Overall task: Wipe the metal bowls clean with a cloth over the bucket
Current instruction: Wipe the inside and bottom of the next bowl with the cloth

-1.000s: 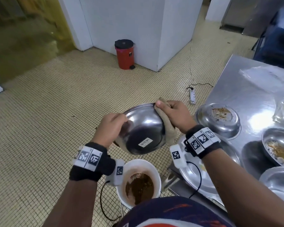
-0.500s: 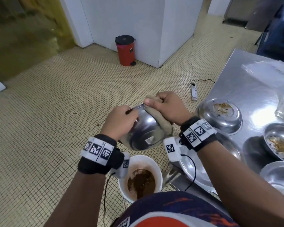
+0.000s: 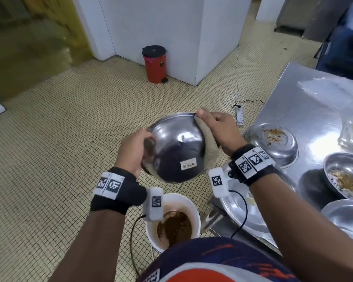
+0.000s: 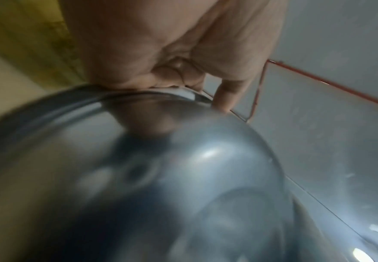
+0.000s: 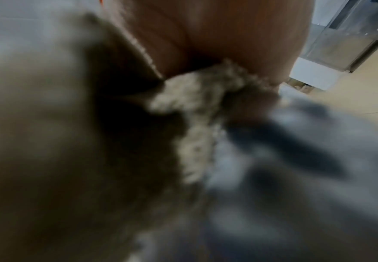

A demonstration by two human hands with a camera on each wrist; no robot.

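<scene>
A shiny metal bowl (image 3: pixel 174 148) with a barcode sticker hangs tilted, its outer bottom towards me, above a white bucket (image 3: pixel 189 202) of brown slop. My left hand (image 3: pixel 134 148) grips the bowl's left rim; the left wrist view shows that bowl (image 4: pixel 161 177) under the curled fingers (image 4: pixel 226 95). My right hand (image 3: pixel 216 127) holds a beige cloth (image 3: pixel 209 147) folded over the right rim, thumb on the outside. The right wrist view is blurred, showing the cloth (image 5: pixel 197 109) against the bowl. The bowl's inside is hidden.
A steel table (image 3: pixel 306 110) stands at the right with several dirty metal bowls, one (image 3: pixel 273 142) close to my right wrist, and a large steel plate (image 3: pixel 253 212) at its near corner. A red pedal bin (image 3: pixel 154 64) and a power strip (image 3: pixel 239 116) are on the tiled floor.
The bowl has turned and tilted between my hands. My right hand with the cloth slid along the rim, back to the upper right edge.
</scene>
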